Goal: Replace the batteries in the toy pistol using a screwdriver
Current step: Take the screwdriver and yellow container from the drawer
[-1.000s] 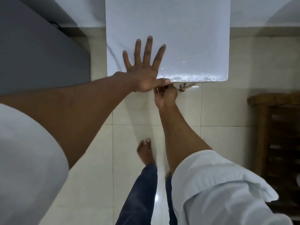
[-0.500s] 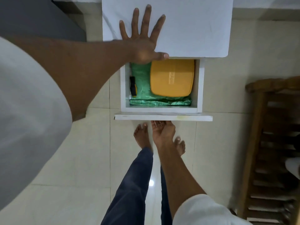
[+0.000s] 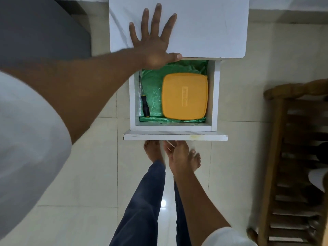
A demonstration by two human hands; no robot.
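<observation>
A white drawer (image 3: pixel 195 137) stands pulled out from under a white table top (image 3: pixel 213 23). On its green liner (image 3: pixel 152 82) a screwdriver (image 3: pixel 144 102) with a black handle lies along the left wall. An orange lidded box (image 3: pixel 184 95) fills the drawer's right side. My left hand (image 3: pixel 154 38) presses flat on the table top with its fingers spread. My right hand (image 3: pixel 175 153) sits just below the drawer's front panel, fingers curled up at the handle, which is hidden. No toy pistol is in view.
A wooden slatted piece of furniture (image 3: pixel 292 157) stands at the right. A dark grey surface (image 3: pixel 44 32) fills the upper left. My bare feet (image 3: pixel 152 150) stand on the pale tiled floor just under the drawer front.
My right hand has pulled the drawer from shut to far out, uncovering the orange box, the green liner and the whole screwdriver. My left hand stayed flat on the table top.
</observation>
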